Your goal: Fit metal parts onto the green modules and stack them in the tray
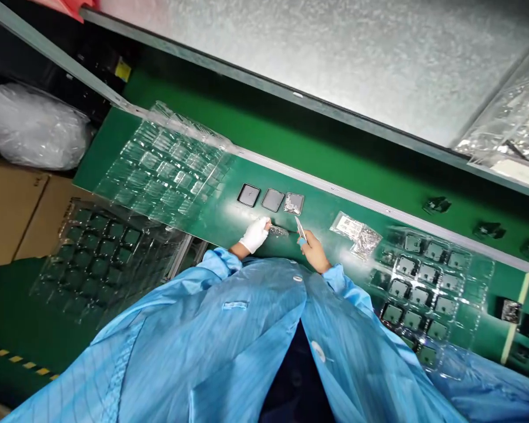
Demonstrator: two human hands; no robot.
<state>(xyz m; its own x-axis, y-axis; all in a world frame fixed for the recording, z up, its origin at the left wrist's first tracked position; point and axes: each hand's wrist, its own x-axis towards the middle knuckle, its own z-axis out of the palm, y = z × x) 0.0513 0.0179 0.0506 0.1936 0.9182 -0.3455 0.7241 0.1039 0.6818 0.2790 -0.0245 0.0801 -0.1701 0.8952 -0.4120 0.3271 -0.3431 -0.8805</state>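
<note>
My left hand (254, 235), in a white glove, is closed on one end of a small clear plastic bag (278, 231) just above the green bench. My bare right hand (314, 251) is closed around a pointed silvery tool (300, 227) whose tip points away from me. Something blue-green shows at the tool's base; whether it is scissors or a knife I cannot make out. Beyond my hands lie a black shallow tray (248, 195), a grey tray (273, 200) and a third tray (294, 203) holding small shiny parts.
Clear blister trays (158, 167) are stacked at left, with more dark-looking trays (97, 252) below. To the right lie bags of small parts (365, 242) and a blister tray with square pieces (423, 282). A metal shelf (312, 59) overhangs the bench. Cardboard boxes (17, 211) stand at far left.
</note>
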